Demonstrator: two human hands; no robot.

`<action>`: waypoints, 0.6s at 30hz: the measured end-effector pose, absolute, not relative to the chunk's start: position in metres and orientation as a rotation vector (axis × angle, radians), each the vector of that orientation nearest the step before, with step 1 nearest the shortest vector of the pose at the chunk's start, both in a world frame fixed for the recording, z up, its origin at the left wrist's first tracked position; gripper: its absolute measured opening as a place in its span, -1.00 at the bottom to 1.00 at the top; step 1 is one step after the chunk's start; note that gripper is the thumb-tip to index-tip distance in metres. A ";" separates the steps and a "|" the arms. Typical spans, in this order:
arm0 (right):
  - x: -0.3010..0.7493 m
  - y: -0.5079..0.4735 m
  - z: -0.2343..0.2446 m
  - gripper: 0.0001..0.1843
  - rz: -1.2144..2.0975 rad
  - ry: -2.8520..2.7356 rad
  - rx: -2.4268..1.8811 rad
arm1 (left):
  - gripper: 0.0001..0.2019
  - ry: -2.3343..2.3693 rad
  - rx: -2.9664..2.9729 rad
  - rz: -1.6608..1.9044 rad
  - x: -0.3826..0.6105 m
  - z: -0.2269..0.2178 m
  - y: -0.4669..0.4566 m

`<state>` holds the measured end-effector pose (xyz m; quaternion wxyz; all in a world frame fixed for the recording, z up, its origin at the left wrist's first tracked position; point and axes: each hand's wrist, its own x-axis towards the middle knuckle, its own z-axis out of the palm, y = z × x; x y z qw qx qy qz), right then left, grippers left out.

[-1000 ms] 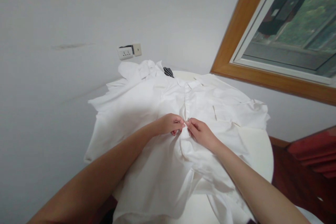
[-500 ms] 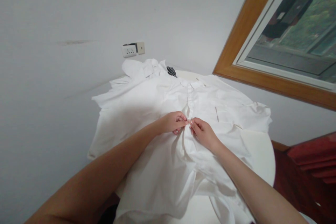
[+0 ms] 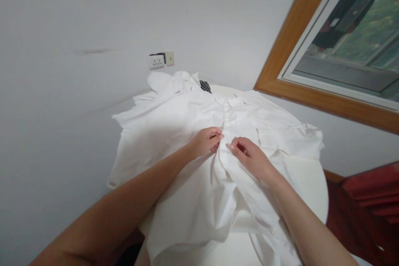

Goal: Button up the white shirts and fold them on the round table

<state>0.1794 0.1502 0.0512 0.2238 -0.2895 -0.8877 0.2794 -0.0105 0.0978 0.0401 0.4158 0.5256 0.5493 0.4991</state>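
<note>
A white button-up shirt [image 3: 183, 199] lies spread over a round white table [image 3: 311, 187], its collar toward the wall and its lower part draping toward me. My left hand [image 3: 207, 140] pinches the edge of the front placket near the middle of the shirt. Just to the right, my right hand [image 3: 246, 151] is beside the same placket, thumb and fingertips bent close together above the cloth. A small gap separates the two hands. Whether a button sits under the left fingertips is too small to tell.
More white cloth [image 3: 174, 81] is heaped at the far left of the table, with a black striped cloth [image 3: 205, 86] beside it. Behind are a wall socket [image 3: 156, 61] and a wood-framed window [image 3: 268, 79]. A red curtain [image 3: 374, 187] hangs at the right.
My right hand has come away from the left fingertips and shifted slightly right and down. The left hand has moved slightly up, still pinching the placket, and the lower cloth has shifted.
</note>
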 end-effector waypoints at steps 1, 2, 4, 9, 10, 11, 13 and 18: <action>0.183 0.150 0.055 -0.71 0.701 -2.497 -0.794 | -0.80 1.387 1.314 1.312 -0.011 0.039 0.099; 0.186 0.149 0.058 -0.72 0.633 -2.542 -0.777 | -0.79 1.400 1.309 1.363 -0.011 0.039 0.100; 0.190 0.149 0.061 -0.74 0.498 -2.623 -0.733 | -0.79 1.448 1.304 1.434 -0.011 0.038 0.103; 0.184 0.153 0.054 -0.89 0.172 -2.685 -0.850 | -0.72 1.570 1.375 1.379 -0.012 0.034 0.106; 0.182 0.156 0.053 -0.88 0.125 -2.661 -0.894 | -0.70 1.617 1.413 1.346 -0.012 0.033 0.106; 0.181 0.159 0.051 -0.89 0.090 -2.631 -0.932 | -0.69 1.674 1.465 1.299 -0.013 0.032 0.105; 0.180 0.167 0.049 -0.89 0.056 -2.585 -0.980 | -0.66 1.769 1.598 1.151 -0.015 0.031 0.102; 0.184 0.188 0.042 -0.88 0.071 -2.539 -1.020 | -0.64 1.724 1.906 0.795 -0.017 0.033 0.093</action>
